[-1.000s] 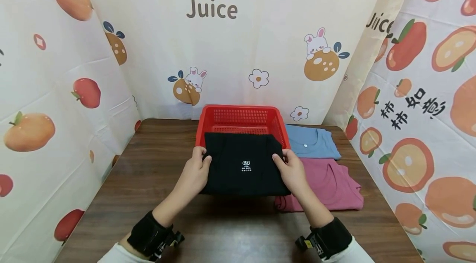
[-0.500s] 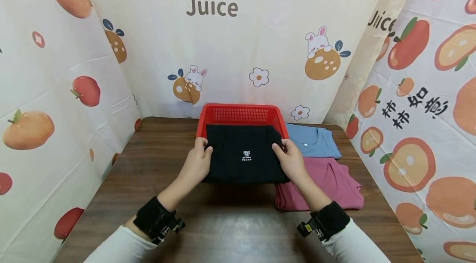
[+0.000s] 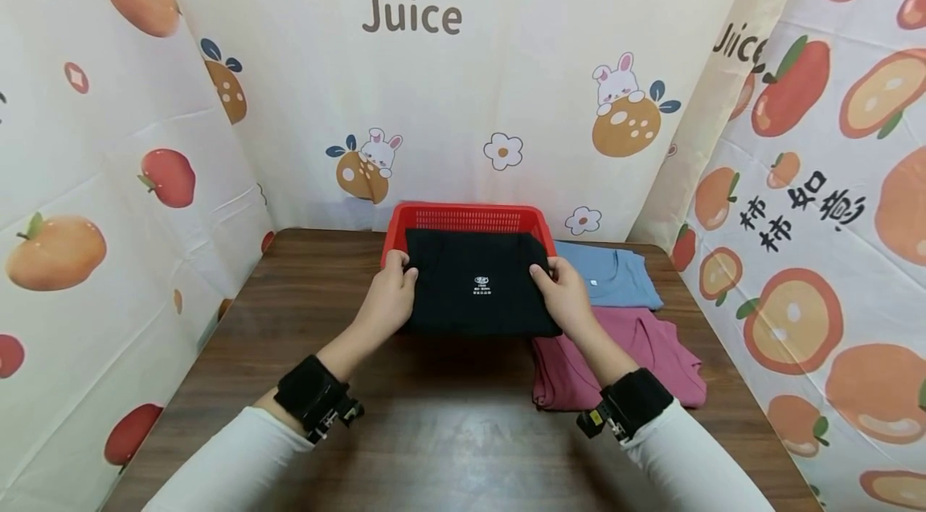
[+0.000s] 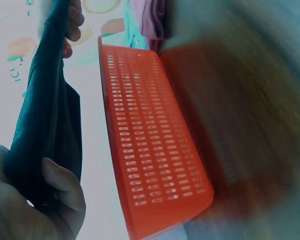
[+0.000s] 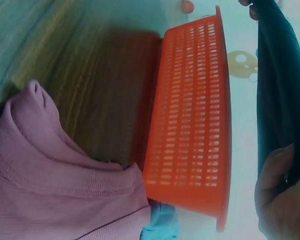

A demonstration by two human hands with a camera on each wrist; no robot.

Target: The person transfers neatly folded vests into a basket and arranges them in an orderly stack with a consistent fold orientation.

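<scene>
A folded black T-shirt (image 3: 477, 303) with a small white print is held up flat between both hands. My left hand (image 3: 389, 295) grips its left edge, thumb on top; in the left wrist view the fingers (image 4: 65, 187) curl under the dark cloth. On the right edge, my right hand (image 3: 567, 295) pinches the shirt the same way. Both wrist views show the shirt raised above the rim of a red plastic basket (image 4: 145, 135). In the head view the shirt overlaps the basket's front, hiding that side and much of the inside.
Right of the basket lies a folded blue T-shirt (image 3: 615, 279). Nearer, a folded pink T-shirt (image 3: 651, 359) lies on the brown wooden table (image 3: 289, 295), partly behind the right forearm. A fruit-print cloth (image 3: 434, 94) hangs behind and along both sides.
Both hands have carried the black T-shirt forward, farther over the basket, so it covers more of the opening. The basket and the other two shirts have stayed put.
</scene>
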